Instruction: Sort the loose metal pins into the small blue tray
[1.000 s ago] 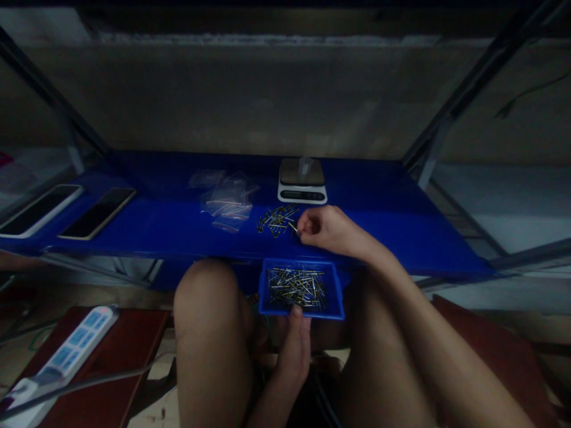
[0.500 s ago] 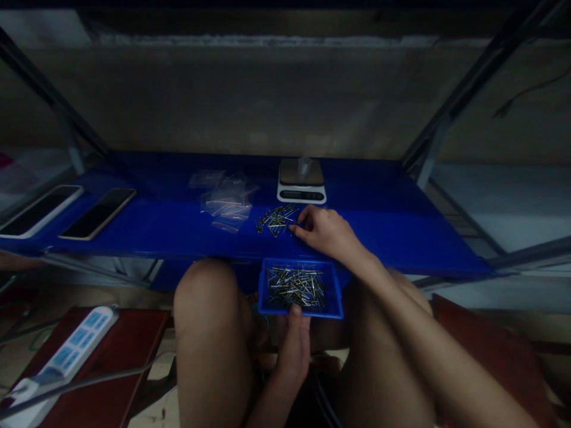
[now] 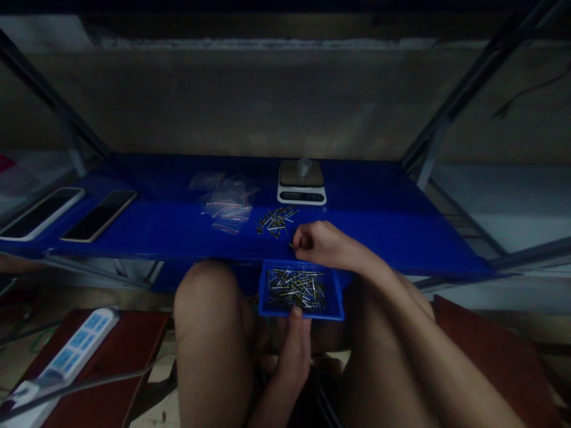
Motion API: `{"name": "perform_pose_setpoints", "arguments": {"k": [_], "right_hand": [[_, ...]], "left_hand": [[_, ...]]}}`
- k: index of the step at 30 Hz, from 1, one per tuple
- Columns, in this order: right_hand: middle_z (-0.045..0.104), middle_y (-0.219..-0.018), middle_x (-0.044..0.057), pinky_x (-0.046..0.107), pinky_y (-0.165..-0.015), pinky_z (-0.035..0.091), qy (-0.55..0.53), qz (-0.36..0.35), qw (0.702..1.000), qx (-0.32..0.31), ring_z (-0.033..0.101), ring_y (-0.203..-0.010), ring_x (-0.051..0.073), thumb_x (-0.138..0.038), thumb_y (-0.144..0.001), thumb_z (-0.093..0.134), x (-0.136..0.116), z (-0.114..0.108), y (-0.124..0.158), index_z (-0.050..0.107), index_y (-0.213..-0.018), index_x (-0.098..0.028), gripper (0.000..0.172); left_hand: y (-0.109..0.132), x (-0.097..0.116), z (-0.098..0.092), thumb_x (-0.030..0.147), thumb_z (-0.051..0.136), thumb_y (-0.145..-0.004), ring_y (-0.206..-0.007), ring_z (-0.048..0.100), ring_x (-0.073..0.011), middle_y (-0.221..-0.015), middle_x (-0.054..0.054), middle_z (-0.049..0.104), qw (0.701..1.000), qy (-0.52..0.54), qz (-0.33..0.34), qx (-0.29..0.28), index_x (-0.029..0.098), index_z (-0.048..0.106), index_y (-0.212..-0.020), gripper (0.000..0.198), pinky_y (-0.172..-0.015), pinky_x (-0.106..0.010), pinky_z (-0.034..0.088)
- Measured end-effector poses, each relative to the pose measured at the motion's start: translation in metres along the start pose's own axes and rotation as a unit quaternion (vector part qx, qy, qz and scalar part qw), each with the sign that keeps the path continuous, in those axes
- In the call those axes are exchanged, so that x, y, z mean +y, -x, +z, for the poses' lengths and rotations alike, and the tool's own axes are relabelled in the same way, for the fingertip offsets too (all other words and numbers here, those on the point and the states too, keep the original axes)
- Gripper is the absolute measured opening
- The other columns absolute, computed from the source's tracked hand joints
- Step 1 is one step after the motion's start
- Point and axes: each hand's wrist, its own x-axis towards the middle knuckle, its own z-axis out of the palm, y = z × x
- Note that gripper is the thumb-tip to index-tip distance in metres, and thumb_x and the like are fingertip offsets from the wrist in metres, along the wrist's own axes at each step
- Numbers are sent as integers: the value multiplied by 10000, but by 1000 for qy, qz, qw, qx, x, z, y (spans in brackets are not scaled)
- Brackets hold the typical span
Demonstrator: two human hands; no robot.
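Observation:
My left hand (image 3: 294, 345) grips the near edge of a blue plastic tray (image 3: 336, 309), its thumb over the rim. Many thin metal pins (image 3: 297, 288), silver and brass-coloured, lie crosswise in the tray. Just beyond the tray's far rim is my right hand (image 3: 321, 244), fingers curled together in a pinch. A small brass-coloured tip shows at its fingertips; most of that pin is hidden. A loose heap of similar pins (image 3: 276, 221) lies on the blue tabletop (image 3: 379, 208), to the left of and beyond my right hand.
Behind the heap stands a digital scale (image 3: 302, 195) with a small clear cup (image 3: 304, 167) on it. Clear zip bags (image 3: 229, 202) lie to the left. Farther left are two phones (image 3: 99, 216) (image 3: 42, 213). A power strip (image 3: 74, 351) rests on a brown stool (image 3: 120, 356).
My right hand has drawn back from the heap toward the tray, and its fingers have curled closed. My left hand and the tray have stayed almost still.

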Motion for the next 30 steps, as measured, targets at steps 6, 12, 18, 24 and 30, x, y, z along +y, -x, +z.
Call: {"name": "perform_pose_setpoints", "arguments": {"k": [6,12,18,24,30], "right_hand": [[619,-711,-37,227,-555,368,-110,-85,981,-132,515,-602,88,-368,-855,746,-7,-6,11,766,-956,-177,216],[701,-800,23,292,-585,331,86,51,984,145,609,-692,154,-424,-899,718,-11,13,-16,687,-1019,-209,248],[758,-946,88,323,-624,341,172,72,972,145,676,-817,217,-307,-974,576,-18,25,-28,679,-1144,-188,232],[767,-920,68,312,-646,365,153,107,972,140,684,-830,216,-263,-897,652,-10,10,-18,752,-996,-202,154],[747,-864,44,286,-682,426,86,97,981,146,651,-748,164,-260,-841,719,1,-1,-12,757,-926,-202,110]], "left_hand": [[2,1,3,401,867,-812,-1520,438,-333,-1611,-104,526,999,-7,21,-45,274,550,-1496,764,-1251,-487,387],[4,5,6,204,636,-981,-1496,478,-282,-1604,-107,533,999,0,-26,36,260,478,-1546,589,-1245,-458,393],[2,3,0,243,624,-995,-1524,434,-296,-1589,-108,548,999,-25,-20,24,272,479,-1554,578,-1245,-462,379],[1,1,-2,272,653,-984,-1508,458,-312,-1570,-126,562,999,-27,-23,36,259,503,-1521,558,-1241,-480,380],[2,4,1,259,624,-1002,-1547,395,-302,-1604,-110,529,999,-24,-25,42,267,482,-1528,545,-1257,-479,359]]}}
